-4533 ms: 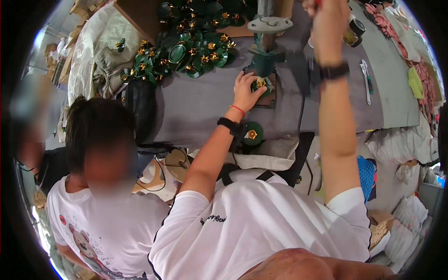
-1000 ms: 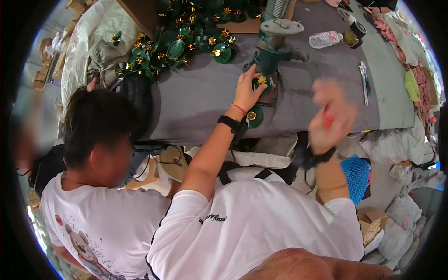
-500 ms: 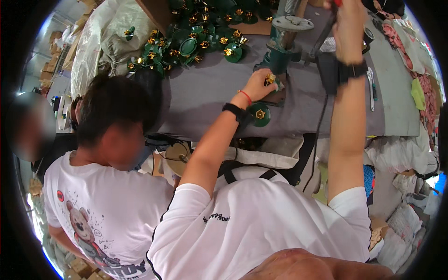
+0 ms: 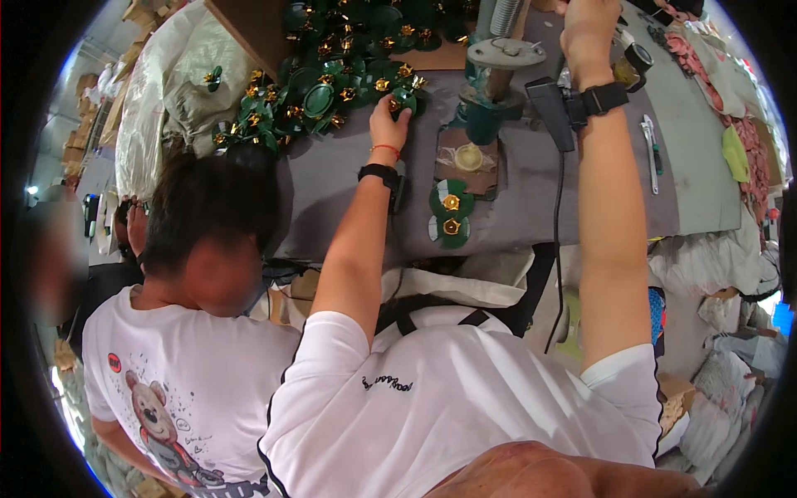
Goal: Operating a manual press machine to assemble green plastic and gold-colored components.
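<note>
My left hand (image 4: 388, 126) is at the near edge of a pile of green discs with gold flower-like centres (image 4: 320, 95). Its thumb and fingers close around one green disc (image 4: 405, 100). My right hand (image 4: 591, 35) is raised at the top edge, curled round the lever of a green hand press; the lever is mostly hidden. Under the press head (image 4: 484, 124) lies a base plate (image 4: 477, 176) bearing a pale round die (image 4: 468, 157). Just in front of it, two green discs with gold centres (image 4: 451, 202) lie overlapping on the grey-covered table.
A wrench (image 4: 650, 158) lies right of my right forearm. A black cable (image 4: 558, 249) hangs from the device on my right wrist. At my left, a co-worker in a white shirt (image 4: 191, 357) sits close. A cardboard panel (image 4: 249, 33) stands beside the pile.
My left hand has moved from under the press to the pile, up and left. A second green disc now lies beside the one in front. My right hand has shifted slightly up and left.
</note>
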`<state>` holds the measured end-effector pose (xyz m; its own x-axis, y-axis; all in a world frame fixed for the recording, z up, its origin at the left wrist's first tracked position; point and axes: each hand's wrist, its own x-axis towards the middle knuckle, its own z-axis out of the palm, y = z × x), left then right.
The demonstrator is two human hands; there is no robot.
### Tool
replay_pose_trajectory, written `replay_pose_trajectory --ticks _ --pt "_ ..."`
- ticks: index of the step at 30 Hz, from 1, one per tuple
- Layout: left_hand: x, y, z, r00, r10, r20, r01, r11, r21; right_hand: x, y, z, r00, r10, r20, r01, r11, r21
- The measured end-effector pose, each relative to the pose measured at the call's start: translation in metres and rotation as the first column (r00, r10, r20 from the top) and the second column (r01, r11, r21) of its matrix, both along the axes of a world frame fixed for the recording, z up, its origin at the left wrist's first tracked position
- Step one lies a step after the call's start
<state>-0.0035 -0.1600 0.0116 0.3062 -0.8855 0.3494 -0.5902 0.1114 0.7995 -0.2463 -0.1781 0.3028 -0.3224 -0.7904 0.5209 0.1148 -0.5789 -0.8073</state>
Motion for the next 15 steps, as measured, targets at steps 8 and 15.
replay_pose_trajectory --ticks 8,15 --pt "-0.035 0.084 0.017 0.952 -0.206 0.226 0.238 0.963 -0.125 -0.001 -0.013 -0.012 0.998 0.058 0.008 -0.057 0.995 -0.083" --pt "-0.063 0.081 0.020 0.935 -0.304 0.185 0.315 0.948 -0.036 0.020 -0.026 -0.034 0.997 0.059 0.057 -0.060 0.998 0.004"
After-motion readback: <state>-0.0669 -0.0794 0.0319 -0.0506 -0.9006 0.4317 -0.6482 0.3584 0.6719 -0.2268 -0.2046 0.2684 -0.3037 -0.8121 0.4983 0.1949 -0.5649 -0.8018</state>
